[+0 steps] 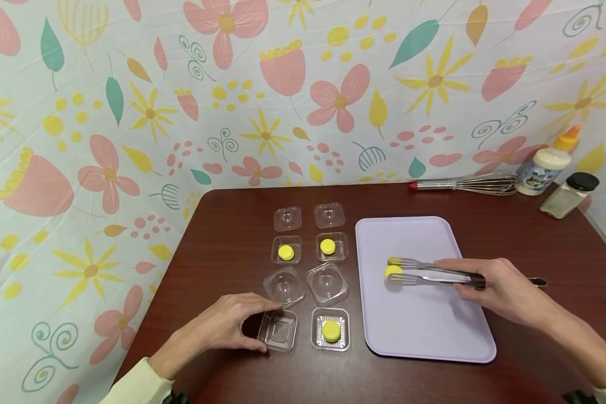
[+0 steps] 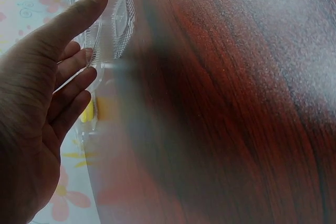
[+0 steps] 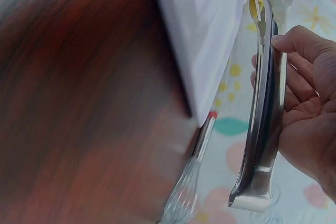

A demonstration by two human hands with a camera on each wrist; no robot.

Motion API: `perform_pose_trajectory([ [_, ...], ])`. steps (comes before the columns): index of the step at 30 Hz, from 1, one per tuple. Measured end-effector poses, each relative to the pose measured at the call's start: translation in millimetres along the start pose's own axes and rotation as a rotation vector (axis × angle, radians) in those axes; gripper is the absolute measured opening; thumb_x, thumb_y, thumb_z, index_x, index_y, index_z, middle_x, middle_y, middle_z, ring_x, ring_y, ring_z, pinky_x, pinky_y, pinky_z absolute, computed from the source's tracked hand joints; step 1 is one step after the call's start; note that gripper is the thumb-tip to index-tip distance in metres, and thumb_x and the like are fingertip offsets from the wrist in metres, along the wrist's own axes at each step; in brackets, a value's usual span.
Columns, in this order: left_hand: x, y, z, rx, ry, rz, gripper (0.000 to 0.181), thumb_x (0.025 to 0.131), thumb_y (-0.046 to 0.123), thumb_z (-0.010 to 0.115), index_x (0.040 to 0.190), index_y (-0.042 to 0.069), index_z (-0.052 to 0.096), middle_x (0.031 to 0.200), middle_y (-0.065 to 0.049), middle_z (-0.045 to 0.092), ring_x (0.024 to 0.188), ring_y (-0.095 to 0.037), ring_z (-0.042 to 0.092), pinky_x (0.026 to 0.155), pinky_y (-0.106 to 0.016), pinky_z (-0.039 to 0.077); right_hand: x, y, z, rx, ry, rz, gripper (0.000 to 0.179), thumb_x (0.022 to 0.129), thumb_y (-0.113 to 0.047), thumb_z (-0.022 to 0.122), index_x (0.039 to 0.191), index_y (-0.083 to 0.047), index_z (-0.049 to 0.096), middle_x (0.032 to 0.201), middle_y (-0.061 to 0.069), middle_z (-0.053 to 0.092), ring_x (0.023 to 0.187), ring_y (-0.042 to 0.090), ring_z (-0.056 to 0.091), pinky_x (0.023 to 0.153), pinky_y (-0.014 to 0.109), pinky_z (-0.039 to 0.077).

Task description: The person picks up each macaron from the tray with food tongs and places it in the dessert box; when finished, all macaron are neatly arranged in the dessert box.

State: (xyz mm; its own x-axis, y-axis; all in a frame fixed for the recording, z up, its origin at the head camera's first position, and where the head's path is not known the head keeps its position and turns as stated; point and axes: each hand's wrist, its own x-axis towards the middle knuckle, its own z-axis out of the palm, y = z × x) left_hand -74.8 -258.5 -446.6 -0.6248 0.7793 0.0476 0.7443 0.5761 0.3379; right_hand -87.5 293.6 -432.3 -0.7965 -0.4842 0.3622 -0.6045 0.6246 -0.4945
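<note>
My left hand (image 1: 227,322) holds a clear plastic box (image 1: 279,331) by its left side, the thumb at the near corner and the fingers at the far one. That box has nothing in it. In my right hand (image 1: 502,289) are metal tongs (image 1: 436,280), gripped between thumb and fingers. Their slotted tips stand on either side of a yellow macaron (image 1: 393,271) over the lilac tray (image 1: 424,331); whether both tips touch it, I cannot tell. In the right wrist view the tongs (image 3: 260,145) run along the palm, with part of the macaron (image 3: 254,6) behind the tips.
Another clear box (image 1: 315,342) with a macaron stands between left hand and tray. Farther back are two more filled boxes (image 1: 345,255) and several clear domed lids (image 1: 285,287). A whisk (image 1: 485,184), a glue-like bottle (image 1: 542,168) and a black-capped jar (image 1: 568,196) line the back right.
</note>
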Motion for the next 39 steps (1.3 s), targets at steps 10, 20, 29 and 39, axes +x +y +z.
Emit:
perform_pose_trajectory([
  [10, 0.9, -0.2, -0.2, 0.011, 0.007, 0.013, 0.08, 0.077, 0.055, 0.093, 0.144, 0.019, 0.068, 0.136, 0.008, 0.071, 0.124, -0.011, 0.066, 0.102, -0.038, 0.056, 28.6, -44, 26, 0.131, -0.094, -0.106, 0.063, 0.073, 0.013, 0.088, 0.129, -0.013, 0.076, 0.122, -0.002, 0.077, 0.082, 0.009, 0.06, 0.063, 0.02, 0.045],
  [20, 1.7, 1.2, 0.7, 0.031, 0.015, 0.013, 0.081, 0.077, 0.057, 0.092, 0.144, 0.019, 0.067, 0.134, 0.008, 0.071, 0.123, -0.01, 0.066, 0.1, -0.037, 0.057, 50.8, -82, 55, 0.205, -0.18, -0.151, 0.055, 0.081, 0.011, 0.082, 0.131, -0.012, 0.076, 0.129, -0.001, 0.075, 0.098, 0.004, 0.066, 0.071, 0.023, 0.051],
  [29, 5.0, 1.0, 2.7, 0.044, 0.053, 0.059, 0.082, 0.076, 0.056, 0.093, 0.143, 0.016, 0.068, 0.134, 0.006, 0.072, 0.122, -0.011, 0.067, 0.1, -0.036, 0.057, 59.6, -106, 79, 0.281, -0.248, -0.122, 0.052, 0.084, 0.013, 0.076, 0.131, -0.007, 0.075, 0.132, 0.004, 0.074, 0.101, 0.011, 0.067, 0.072, 0.027, 0.056],
  [39, 5.3, 2.1, 2.9, 0.057, 0.028, 0.029, 0.082, 0.077, 0.058, 0.092, 0.144, 0.017, 0.067, 0.134, 0.006, 0.071, 0.122, -0.011, 0.066, 0.099, -0.038, 0.058, 68.7, -130, 111, 0.239, -0.24, -0.181, 0.048, 0.083, 0.012, 0.072, 0.128, -0.002, 0.076, 0.128, 0.009, 0.075, 0.106, 0.017, 0.073, 0.08, 0.025, 0.061],
])
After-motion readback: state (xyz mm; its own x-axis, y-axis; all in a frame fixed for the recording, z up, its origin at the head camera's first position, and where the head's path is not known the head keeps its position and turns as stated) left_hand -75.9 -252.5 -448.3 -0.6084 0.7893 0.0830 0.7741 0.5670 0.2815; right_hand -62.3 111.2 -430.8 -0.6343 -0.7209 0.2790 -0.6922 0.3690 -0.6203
